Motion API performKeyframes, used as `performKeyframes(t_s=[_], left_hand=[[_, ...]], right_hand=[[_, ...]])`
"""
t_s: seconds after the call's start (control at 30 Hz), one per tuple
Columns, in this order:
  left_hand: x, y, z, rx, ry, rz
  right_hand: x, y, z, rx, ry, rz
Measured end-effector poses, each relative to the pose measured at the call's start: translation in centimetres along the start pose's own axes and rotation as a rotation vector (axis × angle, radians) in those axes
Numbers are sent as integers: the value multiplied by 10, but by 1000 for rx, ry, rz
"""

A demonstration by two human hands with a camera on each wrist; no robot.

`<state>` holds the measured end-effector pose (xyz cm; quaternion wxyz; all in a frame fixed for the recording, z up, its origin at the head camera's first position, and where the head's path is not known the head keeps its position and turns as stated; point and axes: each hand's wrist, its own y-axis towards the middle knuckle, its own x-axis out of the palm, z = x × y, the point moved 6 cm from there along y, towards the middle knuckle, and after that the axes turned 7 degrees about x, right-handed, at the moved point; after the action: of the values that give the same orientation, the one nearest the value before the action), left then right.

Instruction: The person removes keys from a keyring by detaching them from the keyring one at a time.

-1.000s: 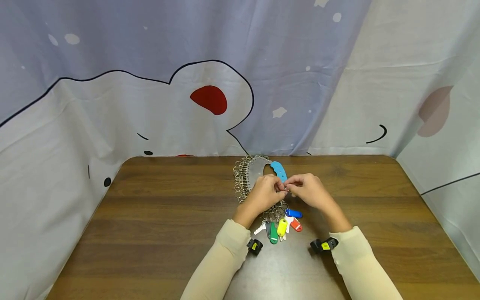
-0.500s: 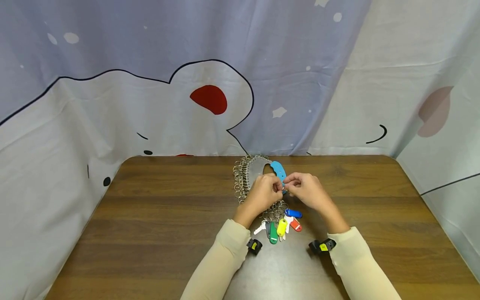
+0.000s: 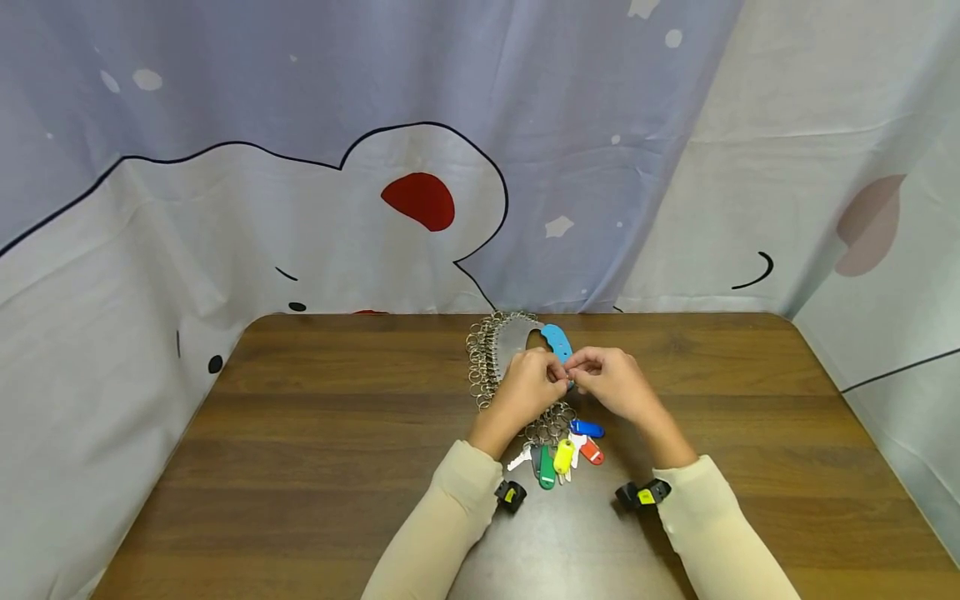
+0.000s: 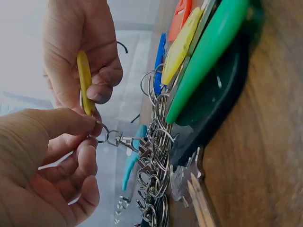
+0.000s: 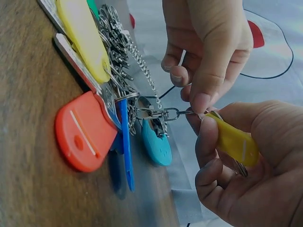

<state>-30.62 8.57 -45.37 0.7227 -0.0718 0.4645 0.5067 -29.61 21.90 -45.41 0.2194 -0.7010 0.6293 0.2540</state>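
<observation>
My left hand (image 3: pixel 528 385) and right hand (image 3: pixel 617 383) meet fingertip to fingertip over a large bunch of metal rings. In the right wrist view, my right thumb and fingers hold a yellow key tag (image 5: pixel 236 142), with a metal key (image 5: pixel 240 168) partly hidden behind it. The left thumb and fingers pinch a small split ring (image 4: pixel 100 124) beside the tag's end. That ring links to a metal swivel clasp (image 4: pixel 124 141), which leads down to the bunch. A curved grey metal plate (image 3: pixel 512 340) with a light-blue grip (image 3: pixel 557 340) lies just beyond the hands, edged with clasps and rings.
Nearer the body lie keys with tags: blue (image 3: pixel 587 427), red (image 3: pixel 592 451), green (image 3: pixel 547 468) and another yellow tag (image 3: pixel 564 457). A silver key (image 3: pixel 519 457) points left. The brown wooden table (image 3: pixel 337 433) ends at a printed curtain (image 3: pixel 300 208).
Both hands stay nearly in place, with small finger shifts at the pinched ring. The right hand has edged slightly left. The keys and plate on the table have not moved.
</observation>
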Motion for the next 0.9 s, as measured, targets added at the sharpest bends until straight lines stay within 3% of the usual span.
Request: performKeyframes(t_s=[0.27, 0.43, 0.63, 0.8, 0.9], left_hand=[[-3, -2, -3, -167, 12, 39], [-5, -3, -3, -199, 12, 63], [-5, -2, -2, -165, 10, 53], [-4, -1, 1, -87, 35, 27], [-3, -1, 3, -31, 51, 14]], right_hand=[[2, 0, -2, 2, 6, 27], [3, -1, -4, -10, 1, 53], [4, 0, -3, 1, -18, 69], [6, 2, 3, 39, -47, 40], [8, 3, 7, 59, 0, -13]])
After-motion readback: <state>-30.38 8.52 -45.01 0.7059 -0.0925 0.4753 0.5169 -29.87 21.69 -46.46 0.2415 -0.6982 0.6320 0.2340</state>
